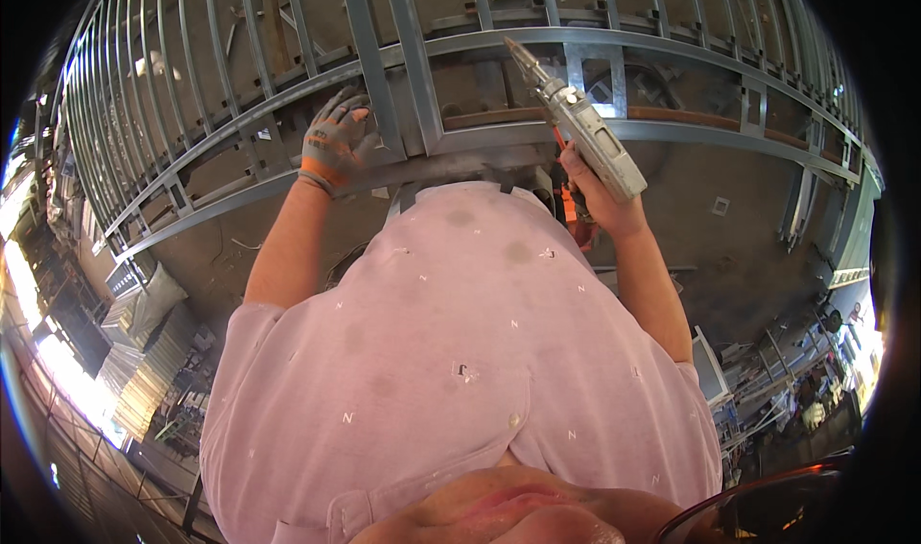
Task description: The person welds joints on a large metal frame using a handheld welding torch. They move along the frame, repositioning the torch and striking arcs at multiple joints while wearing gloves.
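Observation:
My right hand (593,188), bare as far as it shows, grips a power tool (593,137) with a grey metal body and a pointed copper-coloured tip. The tip points up and left, over the upper rail of a welded steel frame (504,137). An orange part shows beneath the tool. My left hand (337,137) wears a grey and orange work glove with bare fingertips. Its fingers are apart, beside the frame's paired upright bars (374,76), and nothing shows in it. Whether it touches the metal I cannot tell.
Rows of steel bars (180,62) spread across the far side. Metal offcuts (795,209) lie at the right, with a small square plate (720,206) on the floor. A filled plastic sack (157,299) and stacked panels (137,378) stand at the left.

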The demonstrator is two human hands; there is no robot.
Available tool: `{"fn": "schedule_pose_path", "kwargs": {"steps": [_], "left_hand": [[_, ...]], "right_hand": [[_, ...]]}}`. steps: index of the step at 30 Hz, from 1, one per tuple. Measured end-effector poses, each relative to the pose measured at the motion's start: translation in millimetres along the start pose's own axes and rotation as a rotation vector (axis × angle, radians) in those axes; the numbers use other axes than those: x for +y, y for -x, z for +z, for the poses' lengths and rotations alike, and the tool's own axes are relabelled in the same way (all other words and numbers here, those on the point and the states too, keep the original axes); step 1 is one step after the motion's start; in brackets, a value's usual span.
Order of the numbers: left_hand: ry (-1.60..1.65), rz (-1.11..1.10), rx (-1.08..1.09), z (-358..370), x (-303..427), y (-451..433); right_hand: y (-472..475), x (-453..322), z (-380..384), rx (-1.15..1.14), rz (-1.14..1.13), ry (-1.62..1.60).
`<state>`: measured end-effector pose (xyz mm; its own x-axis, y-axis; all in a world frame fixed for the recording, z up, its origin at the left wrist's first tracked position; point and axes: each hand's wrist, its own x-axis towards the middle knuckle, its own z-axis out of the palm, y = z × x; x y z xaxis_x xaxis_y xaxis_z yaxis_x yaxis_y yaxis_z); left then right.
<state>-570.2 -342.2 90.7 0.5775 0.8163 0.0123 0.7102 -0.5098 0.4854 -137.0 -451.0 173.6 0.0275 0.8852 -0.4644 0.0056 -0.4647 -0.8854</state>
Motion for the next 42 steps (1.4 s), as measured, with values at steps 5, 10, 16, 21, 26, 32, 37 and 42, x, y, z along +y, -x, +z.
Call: {"fn": "schedule_pose_path", "kwargs": {"steps": [5, 10, 16, 21, 26, 32, 37, 42], "left_hand": [[-0.217, 0.028, -0.145, -13, -38, -48], [-0.375, 0.258, -0.131, -12, -76, -136], [-0.411, 0.544, -0.155, 0, -98, -231], [-0.264, 0.62, -0.256, 7, -105, -256], [-0.191, 0.578, -0.226, 18, -108, -256], [-0.16, 0.572, -0.202, 12, -106, -256], [-0.148, 0.565, -0.198, 13, -110, -255], [-0.141, 0.586, -0.185, 12, -111, -256]], "right_hand": [[-18, 10, 11, -0.031, 0.065, -0.071], [-35, 17, 28, -0.075, 0.037, -0.058], [-48, 25, 63, -0.025, 0.142, -0.112], [-58, 34, 92, 0.021, 0.226, -0.178], [-64, 39, 107, 0.071, 0.314, -0.279], [-69, 44, 113, 0.056, 0.314, -0.329], [-73, 44, 112, 0.021, 0.311, -0.333], [-74, 42, 115, 0.035, 0.337, -0.375]]}}
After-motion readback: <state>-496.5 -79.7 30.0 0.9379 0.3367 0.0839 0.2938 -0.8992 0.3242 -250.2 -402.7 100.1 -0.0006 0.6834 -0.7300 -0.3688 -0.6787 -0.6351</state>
